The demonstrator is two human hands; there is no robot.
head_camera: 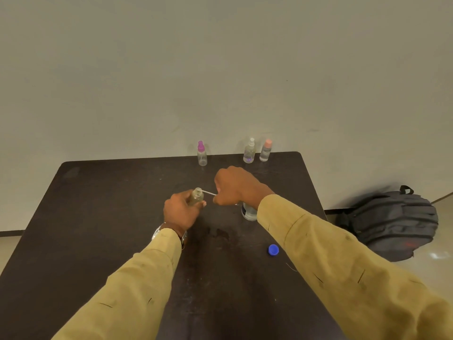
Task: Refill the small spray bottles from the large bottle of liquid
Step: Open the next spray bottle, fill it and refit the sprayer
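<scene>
Left hand (180,212) grips the small spray bottle (196,197), uncapped, at mid-table (110,204). Right hand (234,187), just right of it, fingers curled, pinches the dip tube (208,192). The tube's long axis runs leftward, its tip at the bottle's mouth.

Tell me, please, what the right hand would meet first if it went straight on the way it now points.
Probably the small open bottle gripped by the left hand; the right hand pinches a thin tube aimed at its mouth.
</scene>
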